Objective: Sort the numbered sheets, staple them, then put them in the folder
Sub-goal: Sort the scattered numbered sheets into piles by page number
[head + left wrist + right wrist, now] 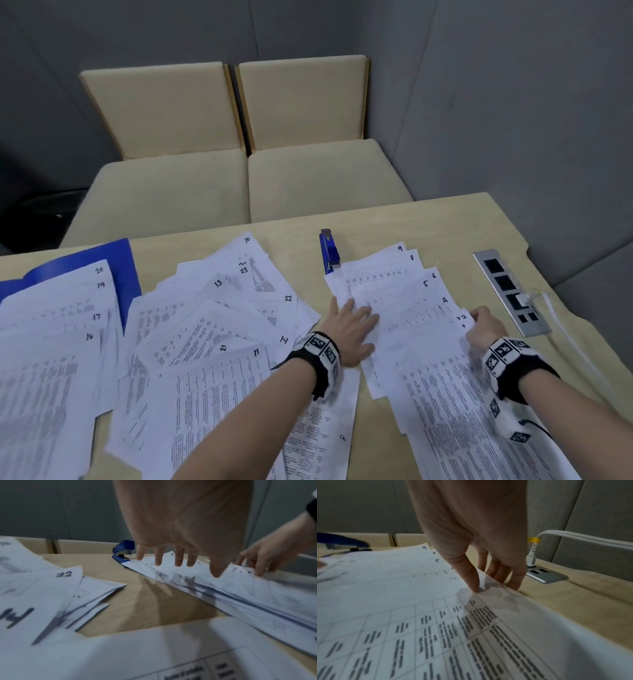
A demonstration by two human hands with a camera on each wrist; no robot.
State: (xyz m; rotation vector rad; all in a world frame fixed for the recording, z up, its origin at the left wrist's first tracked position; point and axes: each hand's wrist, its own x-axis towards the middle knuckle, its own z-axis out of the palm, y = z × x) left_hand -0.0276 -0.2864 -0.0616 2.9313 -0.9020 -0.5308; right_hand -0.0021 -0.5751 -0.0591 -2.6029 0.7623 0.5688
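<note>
A fan of numbered sheets (404, 308), with 9, 8, 6, 5 and 4 showing, lies on the right of the wooden table (455, 222). My left hand (354, 322) rests on the fan's left part with straight, spread fingers (178, 559). My right hand (486, 325) pinches the fan's right edge, thumb (471, 580) on top and the other fingers past the edge. A blue stapler (329, 251) lies just beyond the fan. The blue folder (116, 263) sits at the far left, under sheets 16 to 20 (61, 325). A loose heap of sheets (219, 325) fills the middle.
A metal socket panel (510, 291) with a white cable (565, 335) plugged in is set into the table right of my right hand. Two beige chairs (239, 178) stand beyond the far edge. Grey padded walls close in behind and to the right.
</note>
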